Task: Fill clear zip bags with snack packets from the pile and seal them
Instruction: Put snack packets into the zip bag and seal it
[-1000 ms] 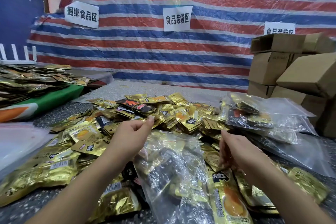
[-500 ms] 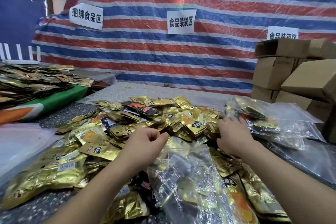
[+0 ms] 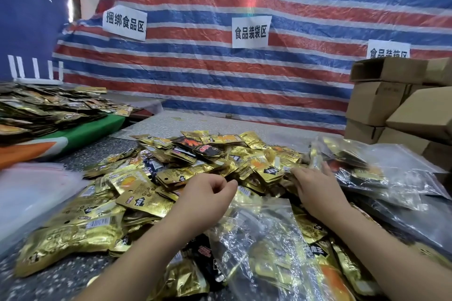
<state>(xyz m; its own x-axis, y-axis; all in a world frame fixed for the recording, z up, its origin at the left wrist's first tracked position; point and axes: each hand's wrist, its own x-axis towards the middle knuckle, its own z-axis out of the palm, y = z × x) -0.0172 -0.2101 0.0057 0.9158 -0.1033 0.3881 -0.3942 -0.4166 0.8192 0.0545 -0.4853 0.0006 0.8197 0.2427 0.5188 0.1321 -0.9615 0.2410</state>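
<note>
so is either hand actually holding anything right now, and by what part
Left hand pinches the top edge of the clear zip bag. Right hand rests flat on the snack packets, gripping nothing.

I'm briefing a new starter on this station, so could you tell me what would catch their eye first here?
The big pile of gold snack packets fills the middle of the table, with the left hand and right hand over its near edge. A clear zip bag already holding packets lies just below the hands. Behind everything hangs a red, white and blue striped tarp with paper signs, and cardboard boxes stack at the right.
</note>
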